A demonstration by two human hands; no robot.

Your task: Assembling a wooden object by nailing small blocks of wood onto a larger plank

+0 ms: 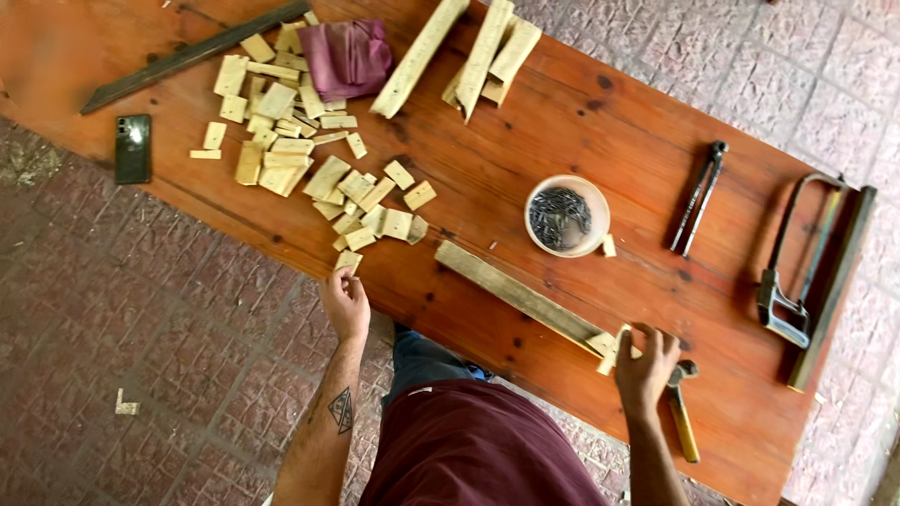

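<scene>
My left hand [345, 302] is at the table's near edge, its fingers closed around a small pale wood block [348, 261] from the heap of several cut blocks [300, 150]. My right hand [645, 361] rests on a small wood piece [614, 349] held against the near end of a long wooden slat [516, 292] lying on the red-brown table [525, 141]. A hammer [682, 412] lies just right of that hand, its head by my fingers.
A white bowl of dark nails [565, 215] stands mid-table. Pincers [698, 197] and a hacksaw [802, 258] lie to the right. Longer slats [478, 52], a purple cloth [347, 56], a dark metal bar [187, 56] and a phone [132, 148] lie at the far side.
</scene>
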